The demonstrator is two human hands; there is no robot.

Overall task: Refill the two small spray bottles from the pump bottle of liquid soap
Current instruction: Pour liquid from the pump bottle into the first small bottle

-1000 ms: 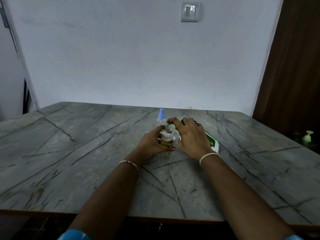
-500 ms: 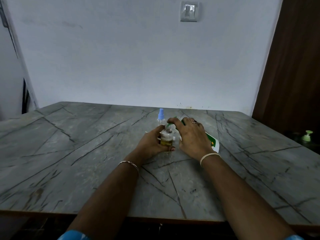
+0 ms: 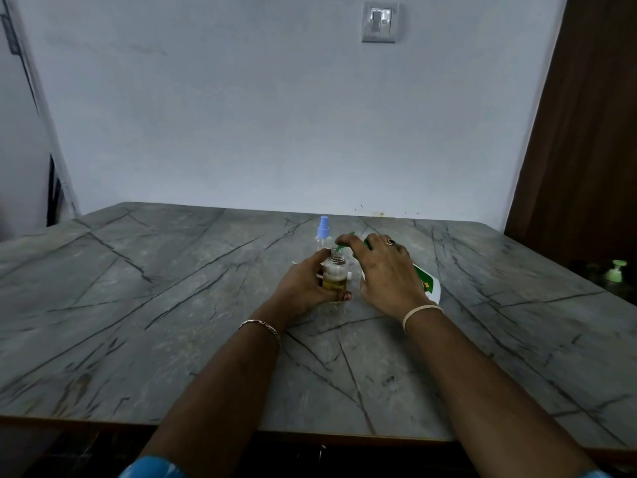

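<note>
Filling is in progress on the first spray bottle (image 3: 334, 276). It stands uncapped near counter centre, partly full of yellow liquid, with the left hand (image 3: 303, 288) wrapped round its body. The right hand (image 3: 386, 270) curls over the head of the pump bottle (image 3: 427, 284) at 3 o'clock, setting the green nozzle (image 3: 342, 247) over the open neck. The second spray bottle (image 3: 324, 238), just behind at 12 o'clock, is capped, appears empty and remains to be filled. The counter (image 3: 172, 305) gives open room toward 9 and 6 o'clock. The wall (image 3: 241, 115) bounds 12 o'clock.
</note>
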